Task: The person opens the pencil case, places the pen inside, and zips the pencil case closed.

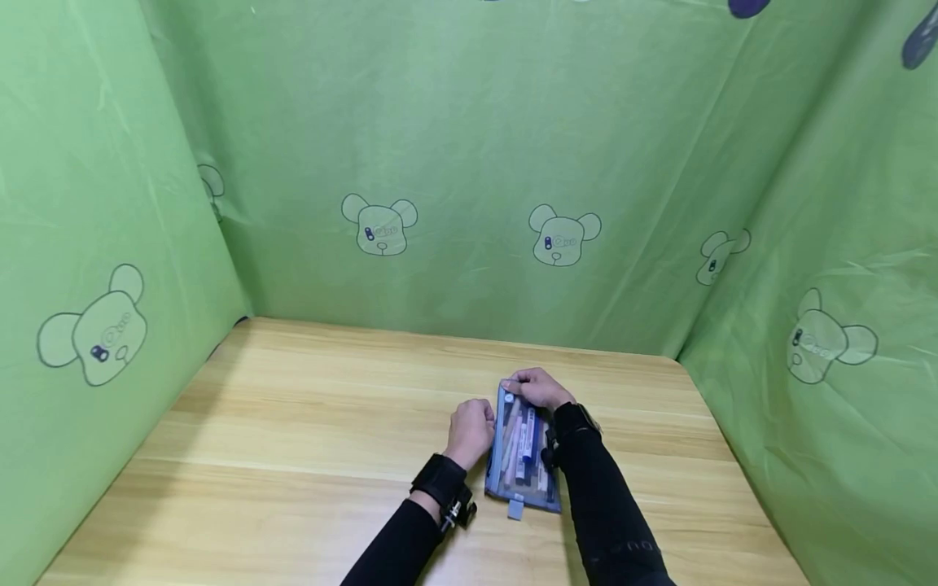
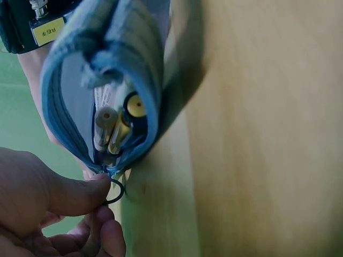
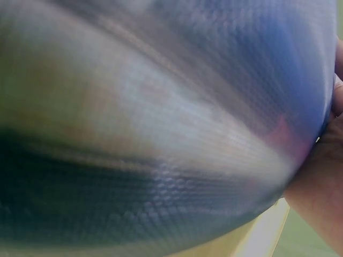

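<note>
A blue-grey pencil case (image 1: 522, 496) with a see-through mesh side holds several pens and markers (image 1: 528, 439). My right hand (image 1: 541, 388) grips its far end. At its left side is my left hand (image 1: 471, 430); in the left wrist view its thumb and fingers pinch the black ring zipper pull (image 2: 121, 190). That view looks in through the case's unzipped opening, where pen ends (image 2: 106, 118) show inside. Close mesh fills most of the right wrist view, with part of the right hand (image 3: 319, 176) at its right edge; those fingertips are mostly hidden.
Beneath the case lies a light wooden tabletop (image 1: 315, 431). Green cloth (image 1: 469, 146) with bear-head prints hangs behind the table and along both sides. A small grey tab (image 1: 515, 510) sticks out from the case's near end. Both wrists wear black straps with cameras.
</note>
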